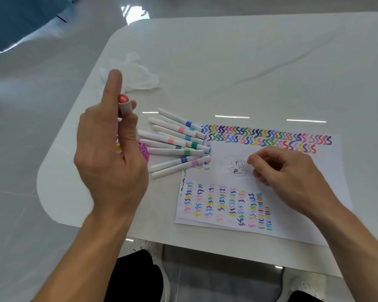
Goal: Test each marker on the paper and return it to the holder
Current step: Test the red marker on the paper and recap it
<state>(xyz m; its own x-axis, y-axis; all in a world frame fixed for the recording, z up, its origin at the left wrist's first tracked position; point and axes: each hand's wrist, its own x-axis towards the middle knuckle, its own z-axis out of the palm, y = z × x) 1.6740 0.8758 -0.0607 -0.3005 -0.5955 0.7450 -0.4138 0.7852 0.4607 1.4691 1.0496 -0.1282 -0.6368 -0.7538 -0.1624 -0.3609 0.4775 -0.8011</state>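
My left hand (pixel 111 153) is raised over the table's left side and holds a white marker with a red end cap (pixel 124 104) between its fingers, index finger pointing up. Behind that hand a pink patterned holder (pixel 145 151) is mostly hidden. Several white markers with coloured bands (pixel 177 144) lie fanned on the table to the right of the holder. The paper (pixel 260 184) is covered with rows of coloured squiggles. My right hand (pixel 286 177) rests on the paper with its fingers curled near a small pencil sketch (pixel 237 167); nothing shows in its grip.
A crumpled white tissue (pixel 138 75) lies behind the markers. The white table (pixel 249 73) has a rounded left corner and a near edge just below the paper. Below the table my dark trousers and white shoes (pixel 159 277) show on a glossy floor.
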